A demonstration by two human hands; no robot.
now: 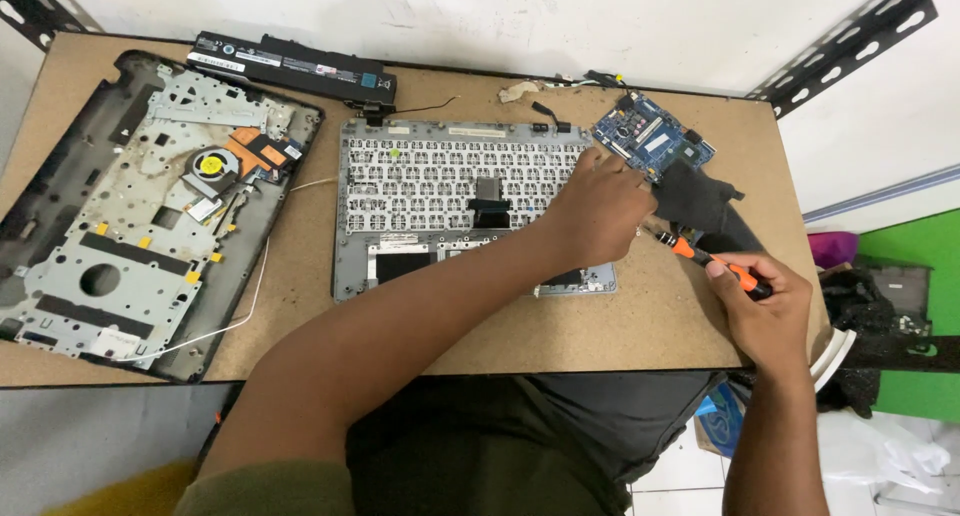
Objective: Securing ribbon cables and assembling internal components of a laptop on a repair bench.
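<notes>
- Blue circuit board point(652, 136) lies at the counter's point(640, 326) far right corner; left hand point(597, 208) rests curled beside it, grasp unclear.
- Right hand point(765, 306) grips an orange-black screwdriver point(712, 263).
- Keyboard frame point(450, 196) sits mid-counter, laptop base point(140, 206) left, battery point(290, 68) behind.

Orange-and-black screwdriver point(715, 265): held in right hand point(765, 311), lying slanted, dark tip pointing up-left toward the blue circuit board point(650, 136). Blue circuit board: flat, turned at an angle, studded with small chips and connectors, touched at its near-left edge by left hand point(598, 208). Black fan-and-duct part point(700, 204): attached just below the board, between board and screwdriver, partly hidden behind the left hand.
</notes>
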